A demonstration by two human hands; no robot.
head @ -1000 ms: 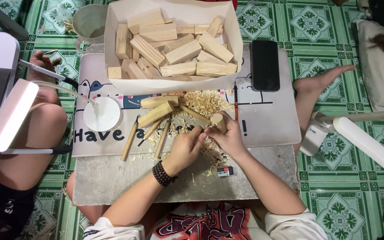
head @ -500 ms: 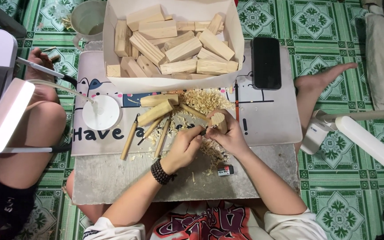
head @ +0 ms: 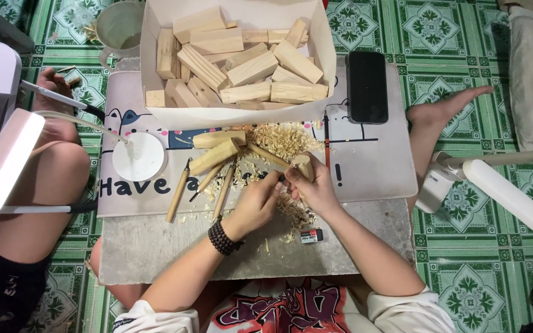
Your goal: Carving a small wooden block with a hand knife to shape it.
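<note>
Wooden shavings (head: 282, 139) lay heaped in the middle of a pale mat (head: 377, 163) that covered the far part of a grey stone slab (head: 155, 246) on a green patterned tile floor (head: 463, 37). The person's two bare hands met just in front of the heap. The right hand (head: 315, 188) was closed around a small pale wood piece (head: 303, 165), whose top stuck out above the fingers. The left hand (head: 257, 203), with a dark bead bracelet (head: 224, 237) at the wrist, was curled with its fingertips pressed against the right hand; what it gripped could not be told.

Just left of the hands lay several wooden-handled carving tools (head: 178, 198) and two rough wood blocks (head: 216, 155), near a round white lamp base (head: 138, 157). Beyond them stood a white cardboard box (head: 149, 80) filled with cut wood blocks. A black phone (head: 367, 86) rested on the mat to the right of the box. A small black eraser (head: 311, 235) sat on the bare slab near the right forearm.
</note>
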